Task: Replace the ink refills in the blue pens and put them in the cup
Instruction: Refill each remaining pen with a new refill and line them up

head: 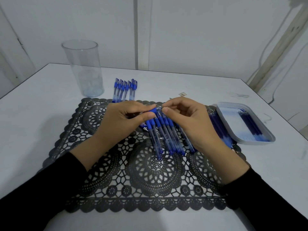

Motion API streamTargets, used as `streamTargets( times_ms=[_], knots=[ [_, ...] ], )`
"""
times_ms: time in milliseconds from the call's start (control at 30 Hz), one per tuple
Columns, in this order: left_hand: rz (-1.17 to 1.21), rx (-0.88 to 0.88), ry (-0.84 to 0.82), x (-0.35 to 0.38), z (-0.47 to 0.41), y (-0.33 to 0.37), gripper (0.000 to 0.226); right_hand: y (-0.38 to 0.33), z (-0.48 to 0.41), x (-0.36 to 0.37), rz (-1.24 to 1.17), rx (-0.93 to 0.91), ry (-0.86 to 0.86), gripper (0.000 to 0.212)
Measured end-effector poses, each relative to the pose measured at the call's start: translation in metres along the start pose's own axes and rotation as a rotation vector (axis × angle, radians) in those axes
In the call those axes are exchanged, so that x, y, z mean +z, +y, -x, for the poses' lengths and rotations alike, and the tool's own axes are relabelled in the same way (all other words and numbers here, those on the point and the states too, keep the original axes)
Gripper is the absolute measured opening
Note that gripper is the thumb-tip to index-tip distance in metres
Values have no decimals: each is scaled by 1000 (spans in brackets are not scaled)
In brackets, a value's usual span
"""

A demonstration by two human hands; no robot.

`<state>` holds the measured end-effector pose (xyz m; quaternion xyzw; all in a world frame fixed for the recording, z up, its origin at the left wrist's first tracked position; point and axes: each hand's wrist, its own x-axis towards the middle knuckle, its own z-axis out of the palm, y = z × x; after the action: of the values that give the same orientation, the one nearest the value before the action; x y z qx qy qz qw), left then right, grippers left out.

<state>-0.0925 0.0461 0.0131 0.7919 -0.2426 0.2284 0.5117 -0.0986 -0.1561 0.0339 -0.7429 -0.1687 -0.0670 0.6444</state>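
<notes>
Item: pen in hand (152, 112), lifted just above the row of uncapped pens (166, 135) on the black lace mat (150, 180), roughly level, blue grip end toward the right.

Grip, left hand (126, 121): fingers curled round the barrel, thumb pressed on the blue grip sleeve. Full wrap, not loose.

Grip, right hand (188, 120): thumb and forefinger closed in a fine pinch at the tip end of the same pen. Other fingers loosely bent, holding nothing. Cannot tell whether nose cone or refill tip sits in the pinch: too small.

Handling (judged): light, stiff plastic barrel, smooth and probably slippery. Rubbery sleeve the best hold against twisting. Thin refill likely bendable, so pull straight along the axis, no sideways load. Small parts easy to lose through the mat's holes.

Elsewhere: capped pens (125, 89) grouped beyond the mat. Clear cup (83, 67) upright at far left, no pen in it. Refills (250, 125) in white tray (256, 142) at right. Spare refills (218, 125) just beside the tray's left wall.
</notes>
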Motion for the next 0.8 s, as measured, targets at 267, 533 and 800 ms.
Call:
streamTargets(
  times_ms=[267, 533, 800],
  knots=[
    [-70, -75, 5, -32, 9, -13, 29, 1, -9, 14, 289, 58, -167, 11],
    [-140, -78, -15, -50, 19, -19, 31, 2, -8, 40, 985, -211, -329, 14],
    [-175, -70, -42, -49, 21, -19, 28, 4, -7, 47, 1085, -219, -326, 18]
  ],
)
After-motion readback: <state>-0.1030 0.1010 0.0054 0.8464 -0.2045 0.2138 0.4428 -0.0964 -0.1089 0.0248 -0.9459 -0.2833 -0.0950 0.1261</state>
